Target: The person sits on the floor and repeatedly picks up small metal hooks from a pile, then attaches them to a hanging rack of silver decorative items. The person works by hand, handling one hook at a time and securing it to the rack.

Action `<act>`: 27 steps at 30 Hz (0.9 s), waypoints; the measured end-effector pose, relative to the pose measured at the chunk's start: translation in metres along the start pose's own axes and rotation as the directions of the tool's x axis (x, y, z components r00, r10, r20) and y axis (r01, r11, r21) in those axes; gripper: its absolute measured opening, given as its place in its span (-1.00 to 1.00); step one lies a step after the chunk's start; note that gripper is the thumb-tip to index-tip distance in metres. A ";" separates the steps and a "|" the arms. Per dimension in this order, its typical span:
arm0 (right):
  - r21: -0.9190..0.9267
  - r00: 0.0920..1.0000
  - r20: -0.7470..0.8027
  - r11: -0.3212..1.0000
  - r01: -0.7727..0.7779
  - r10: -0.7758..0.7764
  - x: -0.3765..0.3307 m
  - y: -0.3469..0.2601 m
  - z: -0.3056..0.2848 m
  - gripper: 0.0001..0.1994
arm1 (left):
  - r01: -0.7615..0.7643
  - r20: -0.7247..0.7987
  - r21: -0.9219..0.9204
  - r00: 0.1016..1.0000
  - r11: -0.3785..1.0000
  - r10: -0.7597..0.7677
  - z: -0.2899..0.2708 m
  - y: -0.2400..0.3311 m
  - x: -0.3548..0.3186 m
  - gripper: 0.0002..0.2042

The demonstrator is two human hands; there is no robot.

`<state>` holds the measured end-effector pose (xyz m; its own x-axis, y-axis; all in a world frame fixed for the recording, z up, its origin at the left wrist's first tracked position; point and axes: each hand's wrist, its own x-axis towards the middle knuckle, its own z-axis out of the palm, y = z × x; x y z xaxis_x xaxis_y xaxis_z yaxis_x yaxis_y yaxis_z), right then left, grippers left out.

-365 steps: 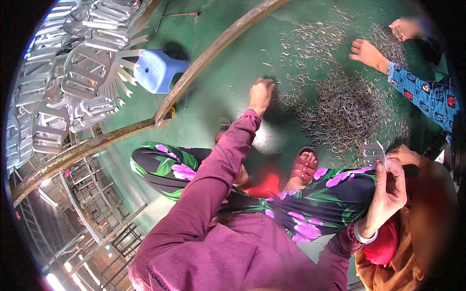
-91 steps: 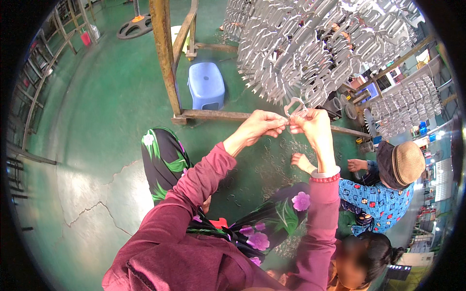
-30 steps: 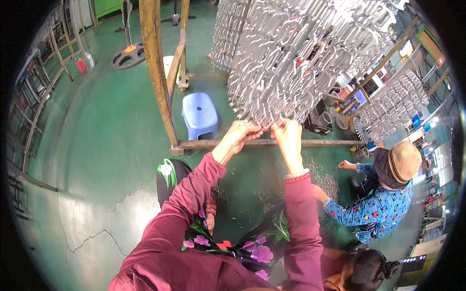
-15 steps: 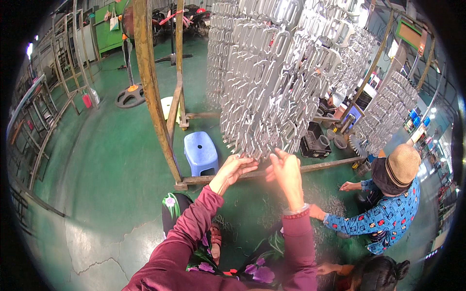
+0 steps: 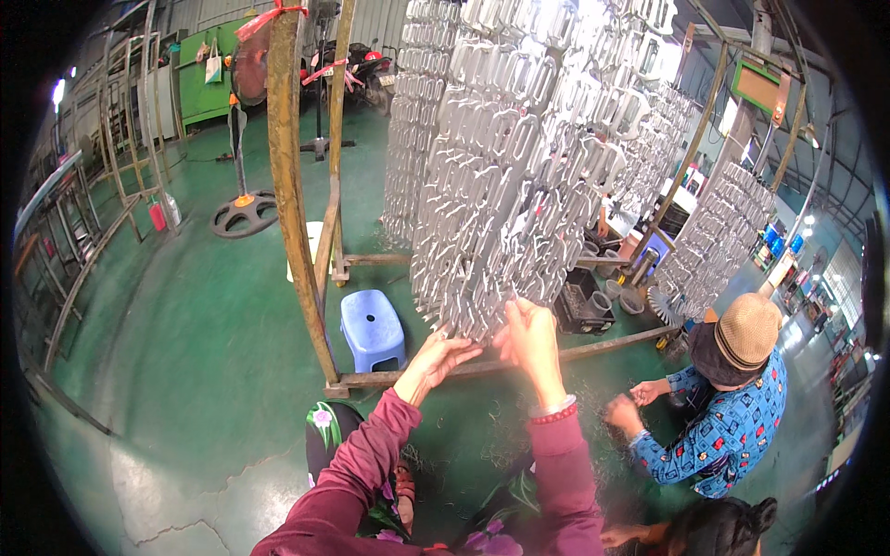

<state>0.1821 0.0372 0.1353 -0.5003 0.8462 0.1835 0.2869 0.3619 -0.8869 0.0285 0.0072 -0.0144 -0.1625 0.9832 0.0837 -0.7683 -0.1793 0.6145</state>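
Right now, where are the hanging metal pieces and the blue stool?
Hanging metal pieces (image 5: 477,190), head view: middle of the nearest bunch.
Blue stool (image 5: 373,333), head view: seat, just below its hole.

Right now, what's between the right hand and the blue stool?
The head view shows the left hand and lower tips of the hanging metal pieces, with a low bar and green floor behind.

There are two maroon-sleeved hands (image 5: 530,343), two nearby co-workers (image 5: 732,412), one blue stool (image 5: 373,332) and innumerable metal parts (image 5: 477,190).
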 end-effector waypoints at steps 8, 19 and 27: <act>-0.068 0.986 -0.110 0.991 0.116 -0.123 -0.035 -0.056 -0.024 -0.59 | -0.030 -0.004 -0.017 1.000 0.999 0.030 0.004 0.001 -0.002 -0.43; -0.004 0.980 -0.197 0.999 0.035 -0.035 -0.041 0.052 -0.049 -0.75 | -0.117 -0.013 -0.135 0.993 0.984 0.116 0.007 0.002 -0.006 -0.27; 0.236 0.993 -0.120 0.971 0.043 -0.015 -0.039 0.073 -0.016 -0.70 | -0.090 0.000 -0.052 0.996 0.995 0.090 0.002 0.006 -0.003 -0.31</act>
<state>0.2357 0.0372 0.0700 -0.4025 0.8817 0.2462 0.0643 0.2954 -0.9532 0.0260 0.0034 -0.0095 -0.2308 0.9631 0.1387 -0.7815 -0.2684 0.5632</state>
